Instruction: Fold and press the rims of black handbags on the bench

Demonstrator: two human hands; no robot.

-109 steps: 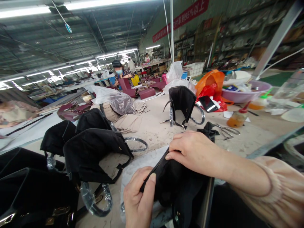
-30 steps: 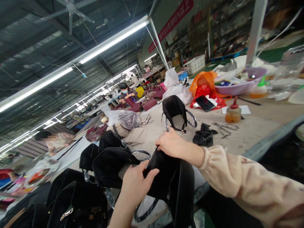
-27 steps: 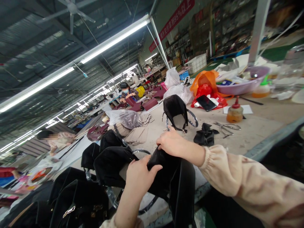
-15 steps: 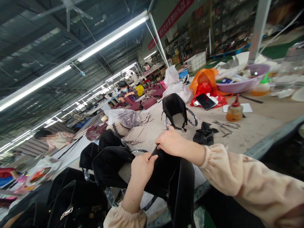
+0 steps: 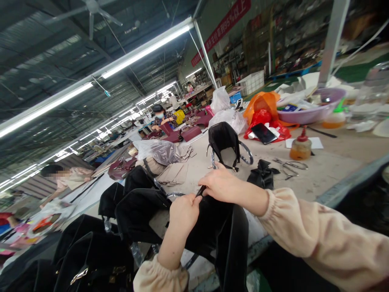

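My left hand [image 5: 184,211] pinches the edge of a black bag [image 5: 230,239] at the front of the table. Close beside it, my right hand [image 5: 219,184] grips the same edge, fingers and thumb pressed together. The bag's panels hang down below my hands toward the table's front edge. More black bags [image 5: 138,209] with plastic-wrapped handles lie to the left of my left hand. Beyond my right hand stands a small black bag [image 5: 224,136], its wrapped handle out to the side. A crumpled black piece [image 5: 263,174] lies right of it.
Scissors [image 5: 289,167] and a glue bottle [image 5: 300,147] are at the right, with a phone [image 5: 264,133] and a purple basin [image 5: 310,111] behind. Card pieces [image 5: 173,174] lie mid-table. Several black bags [image 5: 94,259] crowd the left front. A person [image 5: 68,174] works at the far left.
Both hands keep hold of the bag's edge, and the edge between them has turned slightly. The view has shifted a little. A person at the left has stretched an arm out.
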